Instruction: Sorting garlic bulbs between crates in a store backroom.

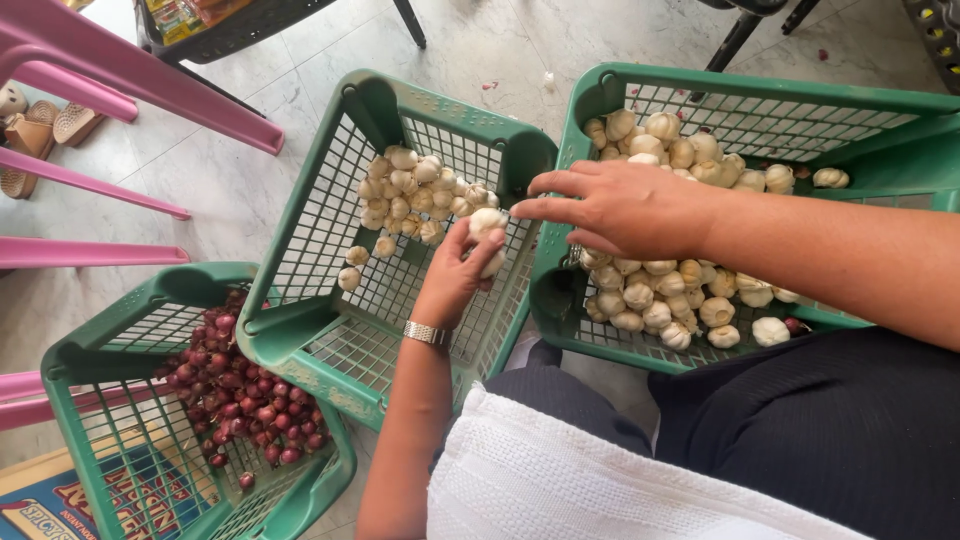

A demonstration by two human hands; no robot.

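Observation:
My left hand (458,277), with a metal watch on its wrist, grips a white garlic bulb (487,222) over the middle green basket (300,330). A small heap of garlic bulbs (412,192) lies at that basket's far end. My right hand (622,208) hovers palm down, fingers spread, over the right green basket (560,310), its fingertips close to the held bulb. It holds nothing that I can see. Many garlic bulbs (668,295) fill the right basket, partly hidden under my right forearm.
A third green basket (70,400) at lower left holds small red shallots (240,395). Pink plastic chair legs (120,70) and sandals (40,130) stand at the left on the marble floor. A white towel (560,480) lies across my lap. Dark chair legs (735,40) stand beyond the baskets.

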